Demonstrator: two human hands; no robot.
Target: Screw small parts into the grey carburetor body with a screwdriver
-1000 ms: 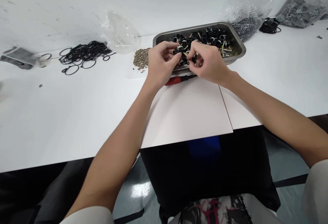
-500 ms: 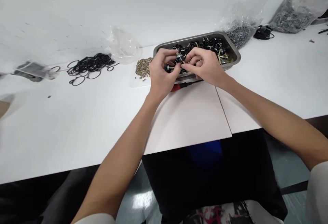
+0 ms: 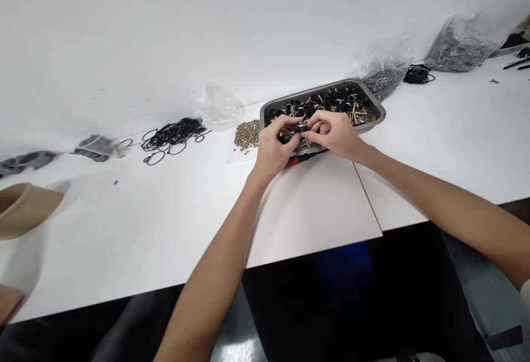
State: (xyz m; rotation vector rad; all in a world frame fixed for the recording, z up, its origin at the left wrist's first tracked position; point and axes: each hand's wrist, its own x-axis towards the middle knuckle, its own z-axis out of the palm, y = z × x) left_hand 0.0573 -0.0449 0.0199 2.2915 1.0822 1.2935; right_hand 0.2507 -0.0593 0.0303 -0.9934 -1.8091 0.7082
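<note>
Over the near side of a metal tray (image 3: 379,112) full of black, silver and brass-coloured parts, both my hands hold one small black-and-silver cylindrical part (image 3: 302,127). My left hand (image 3: 274,145) pinches it from the left between thumb and fingers. On the other side, my right hand (image 3: 336,133) is closed with thumb and index finger at the part, its other fingers curled. Fingers cover some of the part, so its exact kind is unclear. A red-and-black tool (image 3: 293,161), looking like a screwdriver, lies just below my hands along the tray's front.
Small brass-coloured pieces (image 3: 247,134) are heaped left of the tray. Farther left lie black rings (image 3: 171,134) and a clear plastic bag (image 3: 220,109). Filled bags (image 3: 383,78) stand behind on the right. A tan, hollow object (image 3: 31,210) sits at the left edge.
The camera has turned, so the table's things appear lower and mostly farther right. Both hands stay at the part, which now looks more upright. More of the tan object shows.
</note>
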